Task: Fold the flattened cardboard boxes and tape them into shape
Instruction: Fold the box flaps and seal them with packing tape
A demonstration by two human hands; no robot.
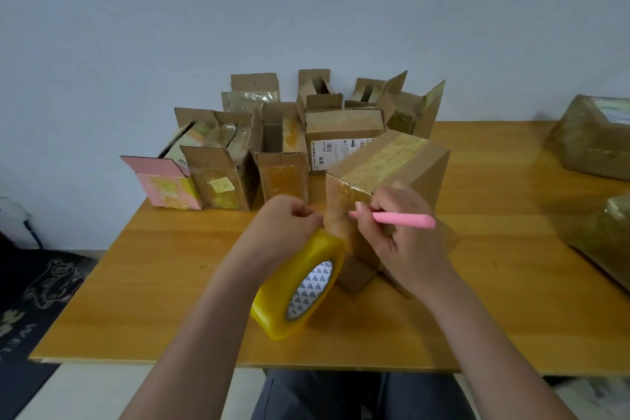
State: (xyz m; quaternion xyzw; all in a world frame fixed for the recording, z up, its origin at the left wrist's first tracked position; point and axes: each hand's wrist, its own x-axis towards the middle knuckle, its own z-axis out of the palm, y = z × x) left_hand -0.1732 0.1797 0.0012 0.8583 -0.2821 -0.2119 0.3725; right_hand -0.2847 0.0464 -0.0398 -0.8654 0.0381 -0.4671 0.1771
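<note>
Left hand: my left hand (289,225) is curled, its fingertips pinching the strip of clear tape just where it leaves the tape roll, close against the near face of the box.
Right hand: my right hand (400,235) grips a pink pen-shaped cutter (395,217), lying nearly level, with its tip pointing left at the stretched tape and its capped end sticking out to the right.
Tape roll: the yellow tape roll (300,286) stands on its edge on the counter, tilted, just beneath my left hand; its white patterned core faces me and to the right.
Box in work: the cardboard box (392,167) I am taping sits on the counter in front of me, folded up, turned at an angle, with a broad band of glossy tape running over its top and down the near face. Its lower flaps splay out on the counter below my right wrist.
Counter: the orange wooden counter (153,283) stands against a pale wall.
Finished boxes: a cluster of small taped boxes (272,147) with open top flaps stands at the back of the counter, one of them a pink box (163,184) at the left end.
Right edge: two larger tape-wrapped parcels (593,140) lie well apart from my hands, cut off by the frame.
</note>
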